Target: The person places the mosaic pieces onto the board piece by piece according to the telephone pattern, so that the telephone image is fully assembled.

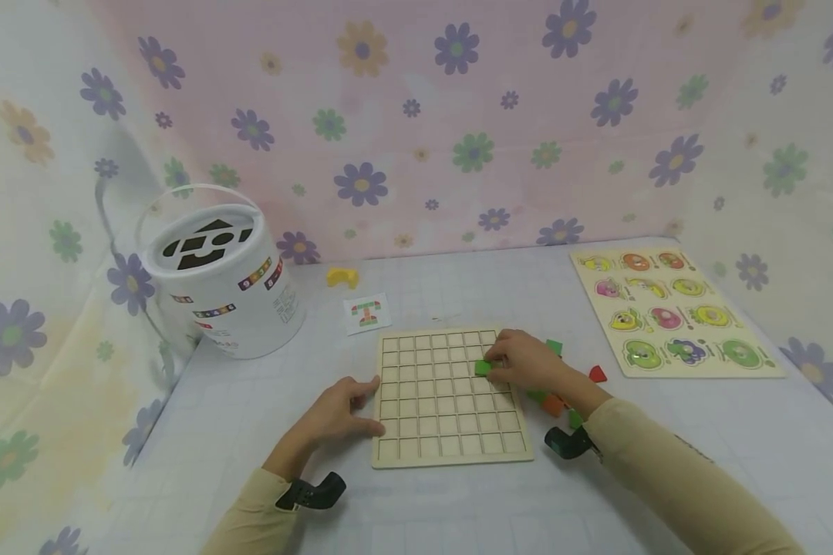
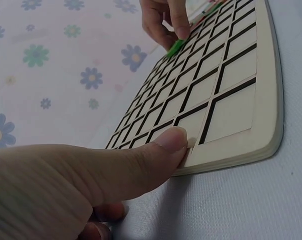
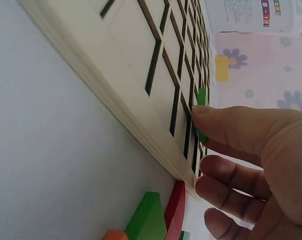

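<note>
A wooden grid board (image 1: 451, 401) lies flat on the table between both hands. My right hand (image 1: 524, 360) pinches a small green square tile (image 1: 482, 368) between thumb and fingers, over the cells near the board's right side. In the right wrist view the green tile (image 3: 201, 114) is seen edge-on at the thumb tip. My left hand (image 1: 336, 412) touches the board's left edge with thumb and forefinger spread apart. Its thumb (image 2: 155, 150) rests on the rim near a corner in the left wrist view; its other fingers are mostly hidden.
Loose green, orange and red pieces (image 1: 554, 405) lie right of the board, partly behind the right arm. A pattern card (image 1: 367, 313) and a yellow piece (image 1: 342, 277) lie beyond it. A white bucket (image 1: 250, 308) stands left; a fruit puzzle board (image 1: 701, 366) lies right.
</note>
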`<action>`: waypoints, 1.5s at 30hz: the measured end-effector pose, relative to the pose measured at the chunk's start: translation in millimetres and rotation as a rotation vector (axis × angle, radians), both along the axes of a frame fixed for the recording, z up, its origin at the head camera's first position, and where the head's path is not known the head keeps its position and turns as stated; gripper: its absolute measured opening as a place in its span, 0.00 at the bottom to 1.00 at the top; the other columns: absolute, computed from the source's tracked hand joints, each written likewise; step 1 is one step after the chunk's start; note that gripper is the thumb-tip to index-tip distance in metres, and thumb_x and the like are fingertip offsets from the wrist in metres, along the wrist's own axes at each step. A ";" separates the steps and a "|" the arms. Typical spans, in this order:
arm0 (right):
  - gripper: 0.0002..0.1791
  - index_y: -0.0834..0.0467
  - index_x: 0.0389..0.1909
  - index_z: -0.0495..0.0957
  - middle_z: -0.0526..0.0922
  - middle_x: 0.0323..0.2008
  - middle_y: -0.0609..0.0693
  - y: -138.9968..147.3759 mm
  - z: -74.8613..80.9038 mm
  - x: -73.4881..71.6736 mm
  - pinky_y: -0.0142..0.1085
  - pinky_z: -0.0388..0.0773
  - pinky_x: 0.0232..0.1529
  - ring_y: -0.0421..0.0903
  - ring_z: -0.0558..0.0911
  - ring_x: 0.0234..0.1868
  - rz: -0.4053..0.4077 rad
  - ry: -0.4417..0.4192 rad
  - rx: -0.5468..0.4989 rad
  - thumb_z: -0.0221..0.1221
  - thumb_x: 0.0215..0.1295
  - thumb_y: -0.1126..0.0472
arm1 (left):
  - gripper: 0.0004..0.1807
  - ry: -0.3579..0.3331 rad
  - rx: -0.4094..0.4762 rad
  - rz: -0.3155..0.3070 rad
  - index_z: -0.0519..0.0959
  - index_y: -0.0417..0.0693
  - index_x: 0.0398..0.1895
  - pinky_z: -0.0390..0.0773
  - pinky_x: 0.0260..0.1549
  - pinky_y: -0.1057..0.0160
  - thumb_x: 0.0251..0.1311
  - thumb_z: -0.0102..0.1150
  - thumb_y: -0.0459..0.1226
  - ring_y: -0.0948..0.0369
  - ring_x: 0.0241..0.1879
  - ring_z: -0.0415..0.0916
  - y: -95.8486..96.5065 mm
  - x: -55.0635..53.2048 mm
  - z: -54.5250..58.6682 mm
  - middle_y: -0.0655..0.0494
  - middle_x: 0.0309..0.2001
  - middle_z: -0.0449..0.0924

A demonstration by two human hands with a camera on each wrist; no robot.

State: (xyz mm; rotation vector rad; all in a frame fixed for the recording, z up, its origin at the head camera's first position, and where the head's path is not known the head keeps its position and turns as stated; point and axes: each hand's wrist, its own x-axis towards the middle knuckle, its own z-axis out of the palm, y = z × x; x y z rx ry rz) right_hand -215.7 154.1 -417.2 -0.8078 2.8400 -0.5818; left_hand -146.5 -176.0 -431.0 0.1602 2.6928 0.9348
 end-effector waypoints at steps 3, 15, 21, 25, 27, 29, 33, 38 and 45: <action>0.15 0.59 0.44 0.87 0.82 0.39 0.50 -0.2 -1.9 -1.6 0.37 0.74 0.41 0.41 0.75 0.37 0.016 0.024 0.000 0.68 0.57 0.57 | 0.45 0.009 0.007 -0.005 0.72 0.49 0.67 0.61 0.35 0.63 0.40 0.80 0.43 0.60 0.37 0.62 -1.0 0.3 -0.8 0.54 0.35 0.66; 0.14 0.60 0.45 0.86 0.82 0.38 0.50 0.1 -2.7 -3.1 0.35 0.74 0.40 0.41 0.75 0.36 0.059 0.060 0.017 0.67 0.59 0.59 | 0.44 0.011 0.006 -0.014 0.73 0.52 0.66 0.61 0.36 0.63 0.40 0.80 0.44 0.60 0.36 0.61 -1.7 2.2 -1.2 0.55 0.35 0.65; 0.14 0.60 0.45 0.86 0.82 0.38 0.50 0.4 -5.1 -3.4 0.35 0.74 0.40 0.41 0.75 0.36 0.054 0.079 0.010 0.67 0.60 0.60 | 0.44 0.021 -0.007 -0.016 0.73 0.52 0.66 0.60 0.34 0.64 0.40 0.80 0.44 0.61 0.35 0.61 -1.2 2.9 -1.0 0.55 0.34 0.65; 0.14 0.60 0.45 0.86 0.82 0.38 0.50 0.6 -5.3 -3.2 0.35 0.73 0.39 0.41 0.74 0.36 0.054 0.085 0.007 0.67 0.59 0.60 | 0.44 0.028 -0.008 -0.020 0.74 0.51 0.66 0.60 0.34 0.64 0.40 0.80 0.44 0.61 0.35 0.60 -1.2 3.3 -1.3 0.55 0.34 0.65; 0.14 0.60 0.45 0.86 0.82 0.38 0.50 0.7 -4.8 -2.7 0.35 0.73 0.39 0.41 0.74 0.36 0.049 0.082 0.009 0.67 0.59 0.60 | 0.44 0.028 -0.004 -0.020 0.74 0.51 0.66 0.60 0.34 0.64 0.40 0.80 0.44 0.61 0.35 0.60 -1.2 3.6 -1.4 0.55 0.34 0.65; 0.14 0.59 0.45 0.86 0.82 0.38 0.50 0.3 -3.9 -1.9 0.35 0.73 0.39 0.41 0.74 0.36 0.041 0.076 0.011 0.67 0.59 0.60 | 0.43 0.029 0.000 -0.021 0.74 0.51 0.66 0.60 0.34 0.64 0.40 0.80 0.44 0.61 0.35 0.60 -1.4 3.3 -1.6 0.55 0.34 0.65; 0.14 0.59 0.45 0.86 0.81 0.38 0.50 -0.6 -3.0 -0.8 0.35 0.72 0.38 0.41 0.73 0.36 0.038 0.072 0.009 0.67 0.59 0.59 | 0.43 0.031 0.005 -0.022 0.74 0.51 0.66 0.60 0.34 0.64 0.40 0.80 0.44 0.61 0.35 0.60 -1.2 3.1 -1.8 0.55 0.34 0.65; 0.14 0.59 0.45 0.86 0.81 0.38 0.50 -1.1 -1.8 -0.1 0.35 0.71 0.37 0.41 0.72 0.35 0.037 0.064 -0.006 0.67 0.59 0.59 | 0.43 0.028 0.003 -0.019 0.74 0.52 0.66 0.61 0.35 0.64 0.40 0.80 0.44 0.61 0.35 0.61 -0.7 2.8 -1.6 0.55 0.34 0.66; 0.13 0.60 0.44 0.86 0.81 0.38 0.51 -1.5 -2.4 -0.7 0.35 0.71 0.38 0.41 0.72 0.35 0.034 0.061 -0.014 0.67 0.60 0.60 | 0.44 0.019 -0.006 -0.011 0.74 0.53 0.66 0.60 0.34 0.64 0.40 0.80 0.44 0.61 0.35 0.61 -0.4 2.9 -2.5 0.55 0.34 0.65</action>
